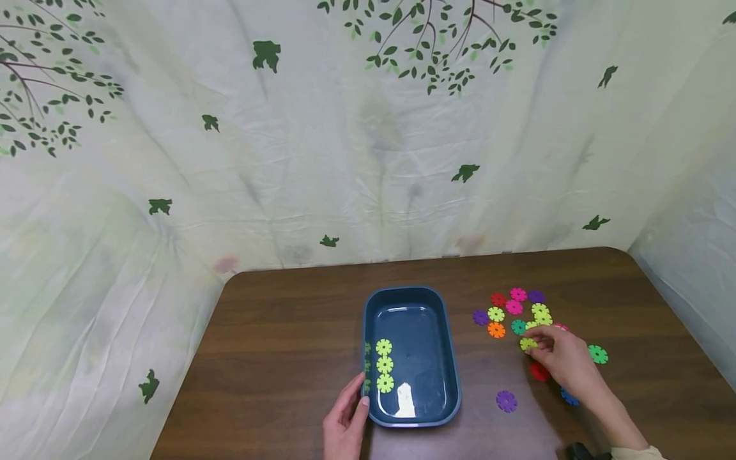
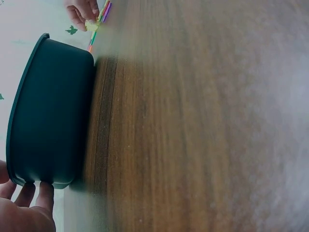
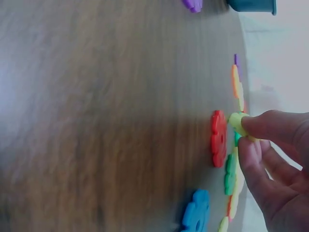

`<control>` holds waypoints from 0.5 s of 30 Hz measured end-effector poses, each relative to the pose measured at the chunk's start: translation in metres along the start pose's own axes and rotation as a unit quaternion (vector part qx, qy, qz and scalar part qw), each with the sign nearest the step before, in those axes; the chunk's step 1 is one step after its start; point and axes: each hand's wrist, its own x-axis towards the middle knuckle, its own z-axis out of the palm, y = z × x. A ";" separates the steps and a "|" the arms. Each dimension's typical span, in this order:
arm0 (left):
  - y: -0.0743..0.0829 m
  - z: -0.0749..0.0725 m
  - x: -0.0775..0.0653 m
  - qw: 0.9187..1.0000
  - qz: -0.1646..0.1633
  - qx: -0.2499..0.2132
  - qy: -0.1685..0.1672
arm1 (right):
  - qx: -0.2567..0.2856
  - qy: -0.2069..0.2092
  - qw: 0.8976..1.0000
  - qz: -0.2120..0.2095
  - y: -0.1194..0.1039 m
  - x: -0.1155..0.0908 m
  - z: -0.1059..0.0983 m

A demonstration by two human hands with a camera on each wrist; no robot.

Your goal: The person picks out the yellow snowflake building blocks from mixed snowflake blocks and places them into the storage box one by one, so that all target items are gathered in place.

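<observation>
A deep blue rectangular tray (image 1: 414, 418) stands on the table, with three yellow-green flower-shaped discs (image 1: 384, 364) in a column inside it. At its near left side, my left hand (image 1: 345, 421) grips the rim, with thumb at the edge and fingers against the outer wall (image 2: 48, 111). My right hand (image 1: 560, 358) pinches another yellow-green flower-shaped disc (image 3: 236, 123) between thumb and fingertips, just above the table. Around that hand lie loose discs, including a red one (image 3: 218, 138), a blue one (image 3: 197, 212) and a teal one (image 1: 519, 327).
Several pink, purple, red, orange and yellow-green discs (image 1: 496, 314) lie to the tray's right. A lone purple disc (image 1: 506, 401) sits nearer the front, and a green one (image 1: 598, 354) lies right of the hand. The brown table (image 1: 276, 358) meets a leaf-printed curtain (image 1: 322, 160) behind.
</observation>
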 end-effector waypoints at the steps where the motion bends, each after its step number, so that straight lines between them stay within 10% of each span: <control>1: 0.000 0.000 0.000 1.000 0.002 -0.001 0.000 | 0.003 -0.003 1.000 0.004 -0.001 0.000 0.000; 15: -0.002 0.000 0.000 1.000 0.013 -0.003 -0.001 | 0.013 -0.001 1.000 -0.014 -0.020 0.008 0.002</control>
